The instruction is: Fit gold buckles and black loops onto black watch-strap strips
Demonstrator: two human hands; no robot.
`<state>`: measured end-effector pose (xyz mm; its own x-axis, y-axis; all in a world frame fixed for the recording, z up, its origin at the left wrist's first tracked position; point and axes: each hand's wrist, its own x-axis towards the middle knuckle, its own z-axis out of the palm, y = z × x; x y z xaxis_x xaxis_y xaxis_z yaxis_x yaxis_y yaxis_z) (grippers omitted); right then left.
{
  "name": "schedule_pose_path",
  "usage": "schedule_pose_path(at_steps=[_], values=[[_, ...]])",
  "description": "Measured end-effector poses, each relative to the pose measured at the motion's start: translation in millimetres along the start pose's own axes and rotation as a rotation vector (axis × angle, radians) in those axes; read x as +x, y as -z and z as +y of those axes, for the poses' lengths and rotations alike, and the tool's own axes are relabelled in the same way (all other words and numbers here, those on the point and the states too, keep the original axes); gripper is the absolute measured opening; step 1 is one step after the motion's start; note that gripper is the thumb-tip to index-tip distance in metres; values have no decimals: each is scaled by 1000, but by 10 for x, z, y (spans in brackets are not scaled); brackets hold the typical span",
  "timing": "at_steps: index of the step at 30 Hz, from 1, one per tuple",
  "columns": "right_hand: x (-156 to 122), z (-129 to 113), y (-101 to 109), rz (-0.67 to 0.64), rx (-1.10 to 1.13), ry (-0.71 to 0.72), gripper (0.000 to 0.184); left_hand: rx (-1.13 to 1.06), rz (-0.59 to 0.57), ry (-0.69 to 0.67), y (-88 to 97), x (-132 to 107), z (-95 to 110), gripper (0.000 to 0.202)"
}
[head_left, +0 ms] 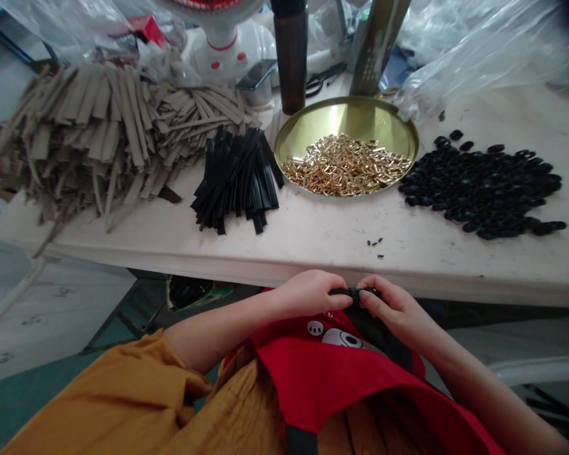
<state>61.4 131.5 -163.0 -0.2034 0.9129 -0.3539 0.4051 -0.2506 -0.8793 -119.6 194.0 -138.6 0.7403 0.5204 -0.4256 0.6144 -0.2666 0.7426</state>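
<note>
My left hand (310, 292) and my right hand (392, 304) meet just below the table's front edge, above my lap. Both are closed in a pinch on a small black piece (354, 292) held between them; a black strap (377, 332) hangs down from it over a red apron (332, 373). On the table ahead lie a bundle of black strips (237, 180), a round gold tray (398, 129) with small gold metal buckles (344, 165), and a heap of black oval loops (483, 186).
A large pile of tan strips (109, 133) covers the table's left side. At the back stand a dark cylinder (291, 57), a white fan base (227, 47), scissors (322, 79) and clear plastic bags (478, 50). A few black bits (374, 242) lie near the front edge.
</note>
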Motion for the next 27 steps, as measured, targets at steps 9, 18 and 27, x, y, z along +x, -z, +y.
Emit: schedule_pose_path(at_steps=[9,18,27], values=[[-6,-21,70,-56,-182,91,16,223,-82,-100,121,-8,83,30],[-10,43,9,-18,-253,152,13,263,-26,-99,-19,24,38,34],[-50,14,109,-62,-248,139,12,290,-2,-131,61,-28,84,27]])
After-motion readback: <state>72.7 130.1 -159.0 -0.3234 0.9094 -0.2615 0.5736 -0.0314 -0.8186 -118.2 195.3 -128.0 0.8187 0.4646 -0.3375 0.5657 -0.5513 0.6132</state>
